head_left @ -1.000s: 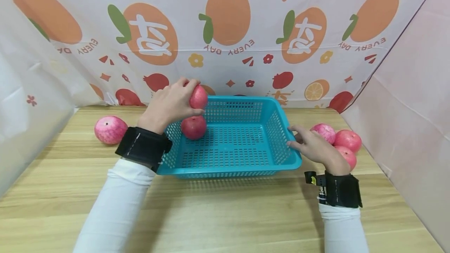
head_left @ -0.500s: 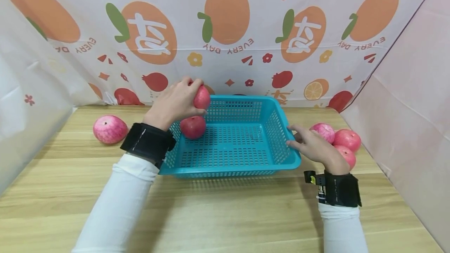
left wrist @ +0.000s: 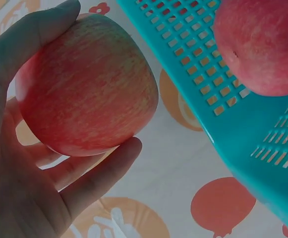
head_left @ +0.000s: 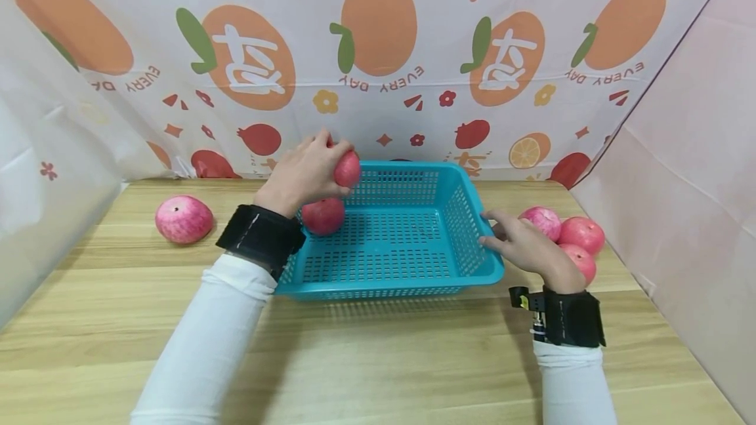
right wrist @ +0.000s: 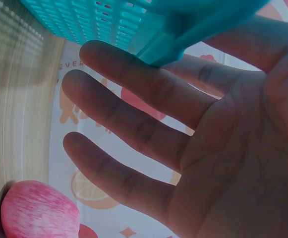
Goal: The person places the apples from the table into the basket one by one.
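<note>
My left hand [head_left: 308, 174] grips a red apple [head_left: 347, 170] over the left back part of a teal plastic basket [head_left: 384, 288]. In the left wrist view, the thumb lies across the top of this apple [left wrist: 91, 89] and the fingers curve below it. Another apple [head_left: 323, 217] sits inside the basket near its left wall, partly covered by the hand. At the basket's right rim, my right hand [head_left: 527, 244] holds the edge with thumb and fingers. The right wrist view shows the rim [right wrist: 166, 47] between the thumb and forefinger, the other fingers spread below.
One pink apple [head_left: 184, 219] rests on the wooden table [head_left: 378, 359] left of the basket. Beside the right hand are a pink striped apple [head_left: 541, 222] and two redder apples [head_left: 581, 235], grouped together. A fruit-print cloth [head_left: 384, 117] hangs close behind the basket.
My left hand has shifted a little to the right with its apple, further over the basket. The right hand stays at the rim.
</note>
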### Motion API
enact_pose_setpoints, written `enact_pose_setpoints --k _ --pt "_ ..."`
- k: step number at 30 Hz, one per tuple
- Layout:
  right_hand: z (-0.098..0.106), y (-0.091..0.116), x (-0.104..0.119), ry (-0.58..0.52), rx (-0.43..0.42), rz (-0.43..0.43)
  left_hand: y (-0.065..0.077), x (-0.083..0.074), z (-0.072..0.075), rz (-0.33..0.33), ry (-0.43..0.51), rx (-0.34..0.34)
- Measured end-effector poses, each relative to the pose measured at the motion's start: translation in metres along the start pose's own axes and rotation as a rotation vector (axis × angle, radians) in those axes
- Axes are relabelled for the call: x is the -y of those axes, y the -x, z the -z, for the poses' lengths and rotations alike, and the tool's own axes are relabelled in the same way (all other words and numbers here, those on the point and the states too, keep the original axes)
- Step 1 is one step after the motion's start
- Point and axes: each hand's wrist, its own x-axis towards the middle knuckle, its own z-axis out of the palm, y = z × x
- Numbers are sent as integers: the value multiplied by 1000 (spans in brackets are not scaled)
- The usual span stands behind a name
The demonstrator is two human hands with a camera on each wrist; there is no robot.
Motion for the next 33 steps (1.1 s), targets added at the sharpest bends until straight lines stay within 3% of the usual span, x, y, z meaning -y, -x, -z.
enact_pose_setpoints --k 33 --pt "0 -1 2 10 -1 4 -15 -7 -24 -41 -40 34"
